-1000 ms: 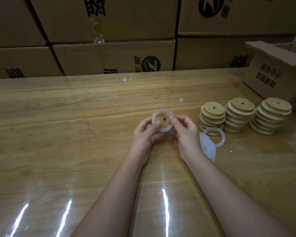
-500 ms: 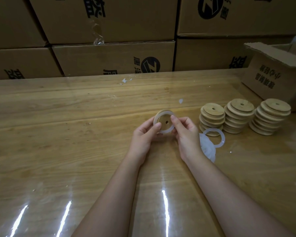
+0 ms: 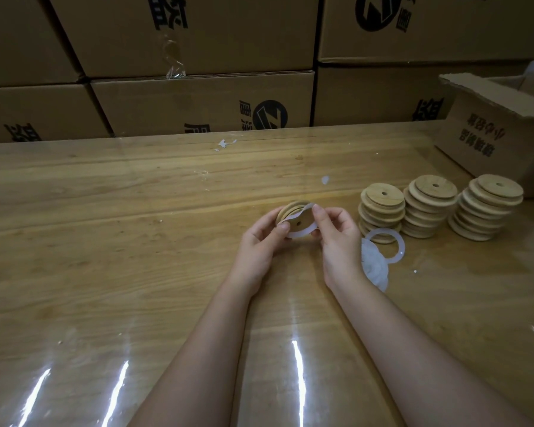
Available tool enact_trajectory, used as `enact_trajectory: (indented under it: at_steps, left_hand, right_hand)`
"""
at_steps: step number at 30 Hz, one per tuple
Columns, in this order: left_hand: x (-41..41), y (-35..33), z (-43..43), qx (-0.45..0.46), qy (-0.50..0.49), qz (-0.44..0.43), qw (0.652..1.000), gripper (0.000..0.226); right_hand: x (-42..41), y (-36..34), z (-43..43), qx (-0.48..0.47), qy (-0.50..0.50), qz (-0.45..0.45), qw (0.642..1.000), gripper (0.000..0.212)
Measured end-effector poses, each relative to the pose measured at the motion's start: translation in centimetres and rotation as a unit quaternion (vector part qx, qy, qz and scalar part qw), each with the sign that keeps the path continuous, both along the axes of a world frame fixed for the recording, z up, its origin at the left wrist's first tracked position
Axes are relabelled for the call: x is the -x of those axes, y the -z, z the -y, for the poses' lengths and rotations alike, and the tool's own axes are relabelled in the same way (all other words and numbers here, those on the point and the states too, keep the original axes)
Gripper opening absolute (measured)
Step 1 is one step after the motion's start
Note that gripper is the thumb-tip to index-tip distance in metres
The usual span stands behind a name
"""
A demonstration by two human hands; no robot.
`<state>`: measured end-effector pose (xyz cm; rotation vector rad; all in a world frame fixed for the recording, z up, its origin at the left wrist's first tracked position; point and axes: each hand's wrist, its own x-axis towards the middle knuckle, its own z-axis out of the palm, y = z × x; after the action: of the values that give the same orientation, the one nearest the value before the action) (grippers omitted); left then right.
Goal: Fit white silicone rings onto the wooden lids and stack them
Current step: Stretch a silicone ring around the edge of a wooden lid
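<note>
You hold the wooden lid (image 3: 288,210) up off the table (image 3: 136,241), at about twelve o'clock from your wrists and tilted on edge. Your left hand (image 3: 259,238) is curled round its nine o'clock rim with the thumb pressing on the face, and your right hand (image 3: 336,238) pinches the white silicone ring (image 3: 302,232) at the lid's two o'clock. The ring looks only part way on: its lower arc lies round the rim from about four to seven o'clock, while the upper arc crosses the face in a twisted wave rather than sitting in place. That twist is the danger. If you press it down as it lies, the band may seat rolled over and leave a bulge, or spring off the far rim once your pinch lets go. Pull too hard toward two o'clock and the seated arc could slip off at seven. Mind too the three stacks of lids (image 3: 430,204) at your two to three o'clock. They look staggered, and a lid set down off centre could tip one onto the loose ring (image 3: 401,249) and the white heap (image 3: 373,266) just beside your right wrist.
</note>
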<state>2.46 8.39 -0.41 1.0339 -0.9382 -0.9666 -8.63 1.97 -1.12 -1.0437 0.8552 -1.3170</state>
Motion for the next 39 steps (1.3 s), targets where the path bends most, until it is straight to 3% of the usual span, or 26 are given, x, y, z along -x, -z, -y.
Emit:
enact_trajectory:
  at_steps: [7, 15, 27, 39]
  left_hand:
    - [-0.20, 0.17, 0.02, -0.008, -0.005, 0.004, 1.000, 0.029]
    - [0.07, 0.25, 0.12, -0.020, -0.032, 0.046, 0.998, 0.029]
    - [-0.17, 0.14, 0.05, -0.043, -0.022, -0.001, 0.999, 0.023]
    - [-0.16, 0.25, 0.30, -0.035, -0.047, -0.022, 0.998, 0.028]
  right_hand:
    - [0.10, -0.08, -0.09, -0.004, -0.011, 0.004, 1.000, 0.012]
    - [0.46, -0.47, 0.07, 0.062, -0.003, -0.034, 0.997, 0.009]
    - [0.47, -0.78, 0.10, 0.029, -0.009, -0.056, 0.998, 0.007]
    - [0.61, -0.83, -0.02, 0.087, -0.008, -0.109, 0.990, 0.020]
